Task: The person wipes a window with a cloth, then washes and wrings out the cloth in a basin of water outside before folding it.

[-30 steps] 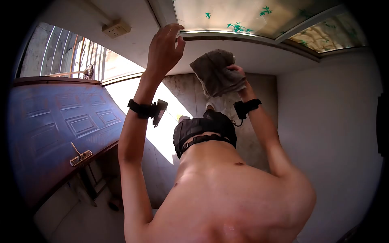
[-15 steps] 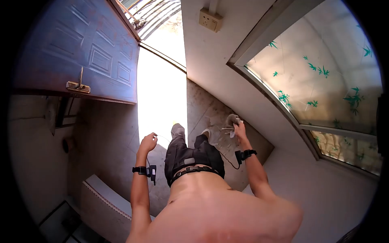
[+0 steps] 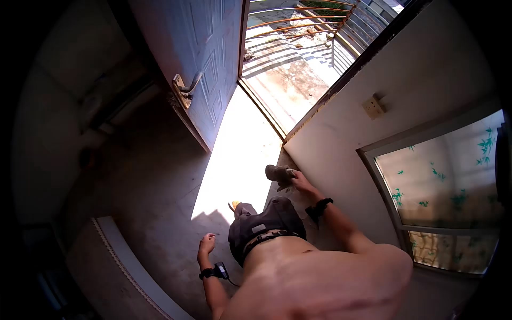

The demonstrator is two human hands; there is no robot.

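- Gripping a bunched cloth, your right hand has its fingers closed around one end; each finger's exact place is too small to make out.
- Your left hand is released, its fingers loosely curled, low beside your trousers and well apart from the cloth.
- The cloth is dull grey-brown, crumpled into a short thick bundle, with its rounded end pointing left and a looser fold drooping beneath.
- You have it in the air in front of your right thigh, near the foot of the pale wall and the edge of the sunlit patch on the floor.
- A black strap circles your right wrist; on your left wrist sits a band with a small dark device, a cable running from it towards your body.
- Ahead of you, the blue panelled door stands ajar, its metal handle facing you, with railings outside in bright light.
- To your right, a socket is mounted above a window patterned with green leaves.
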